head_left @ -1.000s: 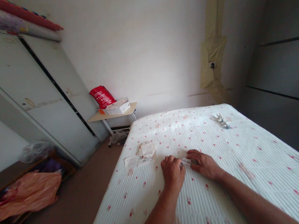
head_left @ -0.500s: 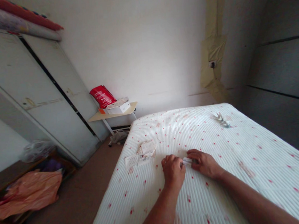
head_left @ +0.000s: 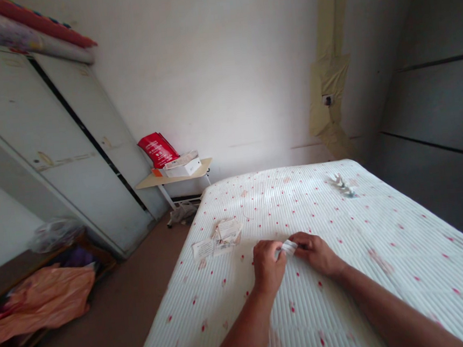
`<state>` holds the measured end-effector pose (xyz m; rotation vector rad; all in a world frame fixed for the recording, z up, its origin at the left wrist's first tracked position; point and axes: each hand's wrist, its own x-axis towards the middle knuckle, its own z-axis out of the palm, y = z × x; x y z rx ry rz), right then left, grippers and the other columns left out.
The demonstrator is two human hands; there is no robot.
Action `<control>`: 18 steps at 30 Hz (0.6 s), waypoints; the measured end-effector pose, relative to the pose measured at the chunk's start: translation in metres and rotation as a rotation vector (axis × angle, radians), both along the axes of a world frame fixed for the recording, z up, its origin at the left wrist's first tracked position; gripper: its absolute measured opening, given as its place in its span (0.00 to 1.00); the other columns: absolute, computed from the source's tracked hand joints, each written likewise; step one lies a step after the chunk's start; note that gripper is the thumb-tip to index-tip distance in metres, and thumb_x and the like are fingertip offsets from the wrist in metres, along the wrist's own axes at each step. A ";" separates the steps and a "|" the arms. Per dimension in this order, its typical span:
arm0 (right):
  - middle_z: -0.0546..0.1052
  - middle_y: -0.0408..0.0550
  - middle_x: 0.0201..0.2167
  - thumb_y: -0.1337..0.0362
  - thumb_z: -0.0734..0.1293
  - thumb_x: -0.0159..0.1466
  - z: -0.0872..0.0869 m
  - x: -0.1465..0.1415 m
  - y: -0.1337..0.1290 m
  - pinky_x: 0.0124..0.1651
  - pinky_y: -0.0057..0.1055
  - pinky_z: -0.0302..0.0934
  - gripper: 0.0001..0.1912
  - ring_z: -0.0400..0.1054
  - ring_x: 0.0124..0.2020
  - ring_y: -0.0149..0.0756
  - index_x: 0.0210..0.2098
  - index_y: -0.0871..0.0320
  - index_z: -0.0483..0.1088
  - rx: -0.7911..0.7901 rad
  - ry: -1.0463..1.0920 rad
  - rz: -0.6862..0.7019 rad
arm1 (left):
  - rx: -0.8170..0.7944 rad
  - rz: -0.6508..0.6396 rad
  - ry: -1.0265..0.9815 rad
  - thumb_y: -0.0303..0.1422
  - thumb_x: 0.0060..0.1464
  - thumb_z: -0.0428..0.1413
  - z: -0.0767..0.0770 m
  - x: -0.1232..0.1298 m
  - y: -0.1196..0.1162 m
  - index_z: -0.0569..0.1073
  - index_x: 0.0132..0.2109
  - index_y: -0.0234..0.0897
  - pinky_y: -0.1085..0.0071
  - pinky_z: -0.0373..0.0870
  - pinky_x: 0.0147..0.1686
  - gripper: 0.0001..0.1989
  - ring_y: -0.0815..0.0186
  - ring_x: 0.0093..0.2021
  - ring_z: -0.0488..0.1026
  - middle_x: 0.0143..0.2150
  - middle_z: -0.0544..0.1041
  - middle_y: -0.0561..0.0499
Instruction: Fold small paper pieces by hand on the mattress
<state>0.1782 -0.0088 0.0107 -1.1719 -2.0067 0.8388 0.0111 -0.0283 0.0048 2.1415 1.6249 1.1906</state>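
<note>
Between my two hands is a small piece of white paper [head_left: 289,247], low over the bed. My left hand [head_left: 268,261] pinches its left edge with thumb and fingers. The right edge is in the closed fingers of my right hand [head_left: 316,251]. Part of the paper is hidden by the fingertips. To the left of my hands lies a loose pile of printed paper slips [head_left: 227,231], with one slip [head_left: 203,249] flat at its near left side. Farther off on the right rests a small white and greenish folded object [head_left: 343,186] whose kind I cannot make out.
The bed [head_left: 304,307] has a white ribbed cover with red dots. Beyond its far left corner stands a small table [head_left: 149,180] with a red bag [head_left: 158,149] and a white box [head_left: 184,168]. A cabinet [head_left: 71,149] and an orange plastic bag [head_left: 44,300] are at left.
The white paper has come up slightly and tilted, showing more of its face between my fingers. My left hand has turned a little, its thumb now more visible.
</note>
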 end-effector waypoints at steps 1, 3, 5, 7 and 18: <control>0.75 0.48 0.35 0.59 0.61 0.58 0.000 -0.002 0.000 0.40 0.30 0.61 0.12 0.68 0.36 0.37 0.34 0.58 0.72 -0.038 0.082 0.006 | -0.003 -0.010 -0.068 0.24 0.45 0.53 0.000 -0.001 0.000 0.74 0.34 0.37 0.69 0.64 0.41 0.08 0.66 0.37 0.70 0.33 0.76 0.51; 0.74 0.47 0.32 0.55 0.61 0.57 -0.001 -0.007 -0.001 0.39 0.30 0.61 0.15 0.68 0.35 0.37 0.32 0.59 0.72 -0.111 0.217 0.022 | -0.026 -0.033 -0.200 0.24 0.45 0.52 0.000 -0.002 0.000 0.74 0.35 0.36 0.71 0.65 0.40 0.09 0.67 0.38 0.71 0.34 0.76 0.51; 0.73 0.46 0.28 0.52 0.62 0.56 -0.001 -0.012 -0.003 0.38 0.30 0.61 0.16 0.67 0.33 0.36 0.30 0.59 0.71 -0.166 0.291 0.033 | -0.074 -0.046 -0.323 0.25 0.45 0.52 -0.002 -0.003 0.001 0.74 0.35 0.36 0.73 0.67 0.39 0.09 0.67 0.37 0.71 0.34 0.76 0.52; 0.72 0.44 0.26 0.53 0.64 0.54 -0.002 -0.014 -0.004 0.36 0.29 0.60 0.15 0.66 0.31 0.34 0.28 0.60 0.70 -0.206 0.319 0.047 | -0.137 -0.049 -0.436 0.26 0.46 0.52 -0.003 -0.003 0.001 0.74 0.35 0.35 0.74 0.68 0.35 0.09 0.68 0.35 0.72 0.33 0.77 0.51; 0.65 0.39 0.20 0.56 0.65 0.54 0.004 -0.008 -0.003 0.25 0.25 0.49 0.12 0.55 0.21 0.26 0.32 0.59 0.70 -0.354 0.488 0.024 | -0.157 -0.075 -0.501 0.26 0.46 0.53 -0.006 -0.005 0.002 0.73 0.42 0.36 0.74 0.69 0.37 0.14 0.68 0.36 0.72 0.34 0.76 0.50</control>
